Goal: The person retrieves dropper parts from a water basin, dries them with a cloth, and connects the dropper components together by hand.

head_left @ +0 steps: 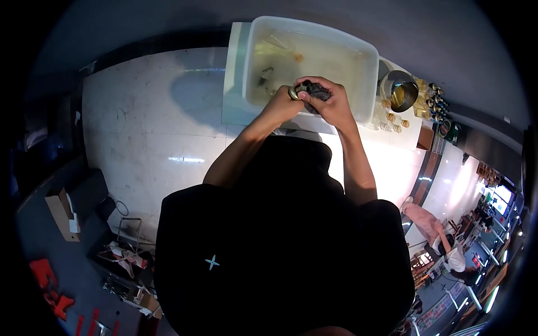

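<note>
Both hands meet above the near edge of a translucent plastic tub (370,73) that contains cloudy water. My left hand (283,106) is closed around a small round piece with a shiny gold rim (293,93), whose full shape the fingers hide. Against it, my right hand (334,106) grips a crumpled dark grey cloth (318,91). The cloth and the gold-rimmed piece touch. In the water lie a dark object (265,74), an orange-brown item (298,57) and a clear item, all too blurred to name.
The tub stands on a light table (232,95). To its right are a shiny round metal bowl (402,92), several small gold-rimmed clear pieces (397,127) and a cluster of small bottles (434,103). Farther right, a person in pink trousers (420,218) stands on the floor.
</note>
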`<action>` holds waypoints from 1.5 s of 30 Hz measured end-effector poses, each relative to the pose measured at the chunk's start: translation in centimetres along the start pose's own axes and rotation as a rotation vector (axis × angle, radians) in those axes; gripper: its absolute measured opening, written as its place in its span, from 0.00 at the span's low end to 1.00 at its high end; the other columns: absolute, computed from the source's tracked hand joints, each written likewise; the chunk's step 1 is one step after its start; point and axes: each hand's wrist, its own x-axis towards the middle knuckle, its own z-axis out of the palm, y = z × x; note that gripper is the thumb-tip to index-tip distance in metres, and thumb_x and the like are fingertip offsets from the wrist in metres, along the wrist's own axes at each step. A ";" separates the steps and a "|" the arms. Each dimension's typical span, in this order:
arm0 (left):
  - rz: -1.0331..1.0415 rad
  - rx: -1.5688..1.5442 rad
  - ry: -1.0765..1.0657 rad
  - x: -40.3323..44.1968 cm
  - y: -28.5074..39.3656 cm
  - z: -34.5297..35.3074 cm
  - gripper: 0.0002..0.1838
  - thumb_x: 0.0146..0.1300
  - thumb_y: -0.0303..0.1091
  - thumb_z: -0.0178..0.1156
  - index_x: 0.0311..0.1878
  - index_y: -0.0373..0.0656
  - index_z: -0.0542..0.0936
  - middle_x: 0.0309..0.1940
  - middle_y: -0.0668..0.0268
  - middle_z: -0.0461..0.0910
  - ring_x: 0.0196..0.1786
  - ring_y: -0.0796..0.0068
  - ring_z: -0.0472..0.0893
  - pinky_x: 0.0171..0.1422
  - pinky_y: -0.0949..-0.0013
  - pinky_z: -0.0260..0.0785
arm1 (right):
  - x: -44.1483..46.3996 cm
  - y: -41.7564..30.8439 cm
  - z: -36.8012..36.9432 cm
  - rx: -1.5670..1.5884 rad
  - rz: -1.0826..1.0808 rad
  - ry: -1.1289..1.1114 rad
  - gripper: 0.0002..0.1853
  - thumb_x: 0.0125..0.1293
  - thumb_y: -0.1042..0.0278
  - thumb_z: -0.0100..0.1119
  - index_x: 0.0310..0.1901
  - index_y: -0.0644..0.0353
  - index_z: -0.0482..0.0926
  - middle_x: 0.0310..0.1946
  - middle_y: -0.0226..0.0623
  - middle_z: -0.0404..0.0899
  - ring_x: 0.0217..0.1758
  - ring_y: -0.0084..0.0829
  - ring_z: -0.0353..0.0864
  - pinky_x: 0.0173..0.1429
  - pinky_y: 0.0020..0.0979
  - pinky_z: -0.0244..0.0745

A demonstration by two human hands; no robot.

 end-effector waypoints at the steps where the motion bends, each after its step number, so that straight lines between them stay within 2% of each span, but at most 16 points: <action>1: -0.054 -0.012 -0.053 -0.4 1.0 -0.1 0.08 0.63 0.25 0.57 0.42 0.34 0.82 0.29 0.70 0.79 0.34 0.82 0.74 0.36 0.71 0.66 | -0.1 -0.2 -0.1 0.030 0.030 0.027 0.13 0.63 0.72 0.72 0.49 0.62 0.86 0.36 0.30 0.87 0.38 0.17 0.80 0.46 0.23 0.76; 2: -0.107 -0.022 -0.105 -0.8 1.9 -0.2 0.11 0.63 0.25 0.56 0.47 0.35 0.82 0.33 0.72 0.79 0.37 0.84 0.73 0.38 0.75 0.65 | -0.2 -0.7 0.0 0.061 0.058 0.054 0.13 0.63 0.72 0.72 0.49 0.62 0.85 0.36 0.30 0.87 0.38 0.17 0.80 0.46 0.23 0.76; 5: 0.197 -0.241 -0.128 -1.7 3.6 0.1 0.11 0.68 0.30 0.56 0.52 0.39 0.78 0.35 0.73 0.75 0.38 0.85 0.70 0.39 0.77 0.62 | -0.1 -0.9 -0.1 0.142 0.099 0.174 0.13 0.63 0.72 0.72 0.49 0.63 0.85 0.38 0.30 0.87 0.40 0.18 0.80 0.47 0.23 0.76; 8: 0.145 -0.295 -0.207 -0.6 0.3 -1.1 0.10 0.73 0.33 0.52 0.52 0.39 0.73 0.43 0.69 0.76 0.43 0.82 0.71 0.47 0.73 0.64 | -0.3 -0.8 0.1 0.176 0.083 0.294 0.12 0.64 0.74 0.71 0.49 0.64 0.84 0.38 0.30 0.86 0.40 0.17 0.80 0.48 0.21 0.75; 9: 0.235 -0.120 -0.078 -1.2 1.7 -0.5 0.11 0.76 0.37 0.50 0.48 0.38 0.72 0.34 0.67 0.74 0.38 0.77 0.72 0.44 0.68 0.66 | -0.2 -0.9 0.4 0.200 0.078 0.332 0.12 0.64 0.74 0.71 0.49 0.64 0.84 0.37 0.30 0.85 0.40 0.17 0.80 0.47 0.21 0.75; 12: 0.319 0.211 0.081 -1.9 3.8 0.2 0.14 0.78 0.40 0.48 0.47 0.36 0.72 0.30 0.59 0.75 0.34 0.65 0.75 0.42 0.61 0.68 | -0.3 -1.4 0.7 0.212 0.092 0.390 0.12 0.64 0.74 0.70 0.48 0.64 0.84 0.37 0.30 0.85 0.39 0.16 0.80 0.47 0.21 0.75; 15: 0.420 0.342 0.187 -0.9 2.6 0.4 0.17 0.78 0.44 0.48 0.46 0.35 0.72 0.30 0.53 0.77 0.33 0.53 0.78 0.41 0.57 0.69 | -0.3 -1.3 1.4 0.172 0.057 0.413 0.11 0.65 0.73 0.70 0.48 0.64 0.84 0.36 0.30 0.85 0.39 0.16 0.80 0.47 0.21 0.75; 18: 0.379 0.260 0.188 -1.1 2.8 0.5 0.20 0.79 0.45 0.46 0.43 0.35 0.73 0.32 0.51 0.80 0.37 0.45 0.79 0.42 0.54 0.69 | -0.1 -1.2 1.7 0.145 0.026 0.384 0.11 0.67 0.71 0.68 0.48 0.65 0.83 0.36 0.29 0.85 0.39 0.17 0.80 0.47 0.22 0.76; 21: 0.303 0.130 0.170 -1.1 3.7 0.6 0.24 0.80 0.49 0.45 0.38 0.34 0.73 0.30 0.56 0.79 0.35 0.53 0.79 0.42 0.55 0.69 | 0.0 -0.8 1.5 0.095 0.045 0.340 0.11 0.69 0.69 0.67 0.47 0.66 0.83 0.35 0.29 0.85 0.39 0.17 0.80 0.48 0.22 0.76; 24: 0.107 0.021 0.042 -0.6 3.6 0.1 0.28 0.80 0.53 0.44 0.32 0.36 0.72 0.26 0.65 0.74 0.31 0.68 0.76 0.38 0.61 0.67 | -0.2 0.2 1.1 0.080 0.092 0.320 0.11 0.69 0.68 0.67 0.47 0.66 0.84 0.36 0.30 0.85 0.39 0.18 0.80 0.48 0.23 0.76; 27: -0.104 -0.165 -0.044 -1.2 4.9 0.0 0.27 0.80 0.55 0.44 0.26 0.48 0.68 0.19 0.77 0.60 0.19 0.85 0.56 0.23 0.74 0.47 | -0.2 1.1 1.0 0.118 0.121 0.311 0.11 0.69 0.68 0.67 0.48 0.65 0.84 0.36 0.30 0.85 0.40 0.18 0.80 0.48 0.22 0.75; 30: -0.188 -0.268 -0.067 -0.5 3.3 -0.2 0.28 0.79 0.58 0.45 0.23 0.51 0.63 0.17 0.79 0.56 0.17 0.86 0.50 0.20 0.74 0.39 | -0.4 1.7 1.2 0.166 0.123 0.289 0.11 0.69 0.68 0.67 0.49 0.65 0.85 0.37 0.30 0.85 0.40 0.18 0.80 0.48 0.23 0.75; 36: -0.375 -0.434 -0.162 -0.2 2.8 -0.7 0.30 0.77 0.58 0.46 0.20 0.52 0.59 0.15 0.80 0.53 0.15 0.87 0.49 0.19 0.74 0.38 | -0.8 0.8 0.9 0.200 0.112 0.229 0.11 0.68 0.71 0.68 0.50 0.63 0.85 0.38 0.29 0.85 0.41 0.18 0.80 0.48 0.22 0.75; 42: -0.485 -0.554 -0.341 0.1 2.4 -1.5 0.31 0.74 0.65 0.43 0.19 0.55 0.55 0.13 0.80 0.49 0.14 0.86 0.47 0.17 0.76 0.37 | -1.2 0.6 0.9 0.141 0.058 0.190 0.14 0.67 0.73 0.68 0.53 0.62 0.84 0.35 0.28 0.86 0.37 0.16 0.79 0.45 0.21 0.75; 45: -0.525 -0.556 -0.354 -0.2 2.6 -1.9 0.32 0.73 0.65 0.43 0.19 0.55 0.54 0.13 0.80 0.48 0.14 0.86 0.47 0.16 0.76 0.37 | -1.2 0.8 0.8 0.121 0.057 0.156 0.14 0.66 0.74 0.67 0.54 0.61 0.84 0.33 0.29 0.86 0.37 0.15 0.79 0.44 0.21 0.75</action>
